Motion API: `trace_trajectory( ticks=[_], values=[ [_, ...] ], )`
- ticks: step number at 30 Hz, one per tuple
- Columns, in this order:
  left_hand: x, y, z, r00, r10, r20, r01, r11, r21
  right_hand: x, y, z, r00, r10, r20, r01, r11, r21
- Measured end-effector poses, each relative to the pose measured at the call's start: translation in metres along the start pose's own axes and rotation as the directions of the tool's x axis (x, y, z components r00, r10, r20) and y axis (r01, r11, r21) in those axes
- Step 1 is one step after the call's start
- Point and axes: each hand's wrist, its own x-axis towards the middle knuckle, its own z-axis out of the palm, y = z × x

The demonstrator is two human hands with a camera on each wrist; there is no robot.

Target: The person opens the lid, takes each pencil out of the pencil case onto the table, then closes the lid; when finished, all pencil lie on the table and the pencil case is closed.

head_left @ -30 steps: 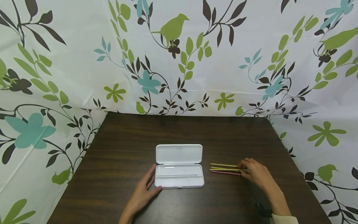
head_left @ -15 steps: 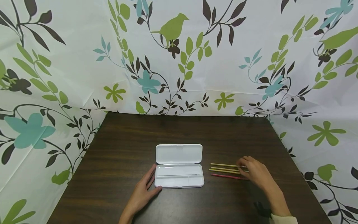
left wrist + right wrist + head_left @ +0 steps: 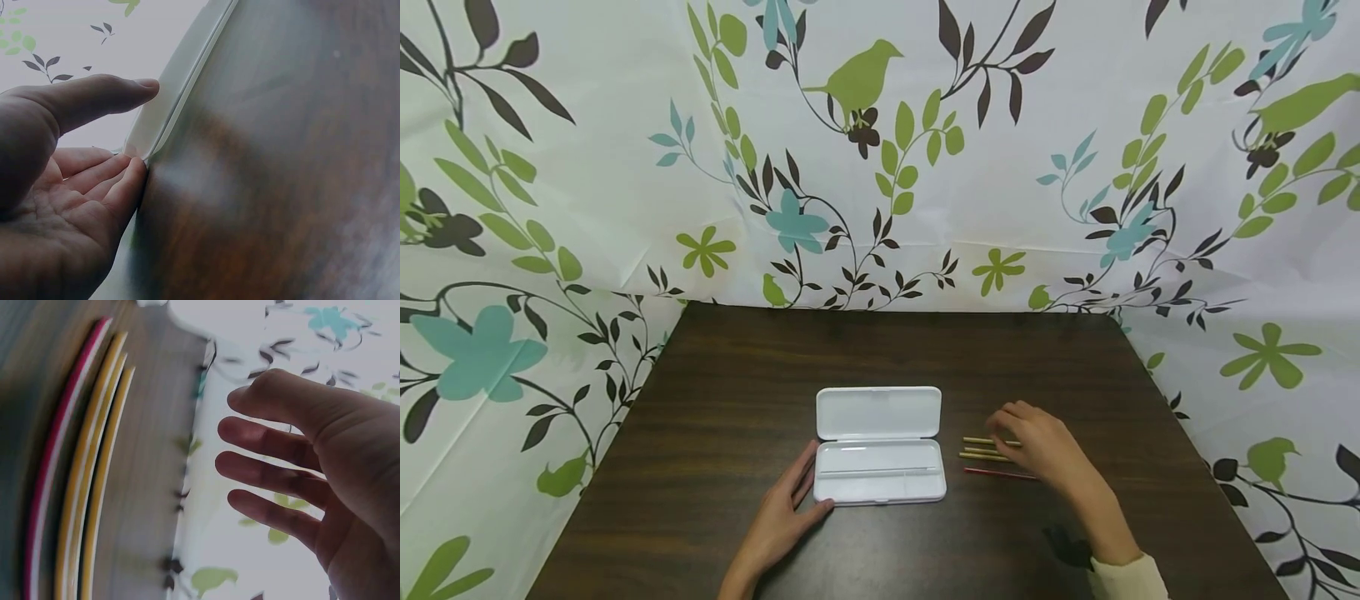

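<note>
A white pencil case [image 3: 878,457] lies open on the dark wooden table, its lid [image 3: 878,413] folded back and thin dividers inside. My left hand [image 3: 782,510] rests against its left side, fingers extended along the edge, thumb at the front corner. In the left wrist view, straight fingertips touch the case's end [image 3: 164,103]. To the right of the case lie three yellow pencils [image 3: 81,469] and a red pencil [image 3: 57,437], side by side. Over their right ends hovers my right hand [image 3: 1047,446], holding nothing; the right wrist view shows its relaxed fingers apart from the pencils.
The brown table [image 3: 880,350] narrows toward its far edge. Behind it and at both sides hangs a white curtain [image 3: 617,167] printed with leaves, birds and flowers.
My right hand has let go of the pencils and moved left and slightly up over them. The red pencil now lies a little apart from the yellow ones. My left hand stays put.
</note>
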Motion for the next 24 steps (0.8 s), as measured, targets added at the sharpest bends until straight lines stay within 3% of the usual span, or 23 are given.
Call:
trace_trajectory(
  ticks=[9, 24],
  values=[
    [-0.002, 0.001, 0.000, 1.000, -0.029, 0.002, 0.030, 0.999, -0.028, 0.025, -0.034, 0.010, 0.994, -0.108, 0.005, 0.108, 0.993, 0.047],
    [-0.002, 0.003, 0.000, 1.000, -0.025, -0.003, 0.025, 0.999, -0.027, 0.042, -0.068, 0.038, 0.960, -0.233, 0.154, 0.210, 0.966, 0.151]
  ],
)
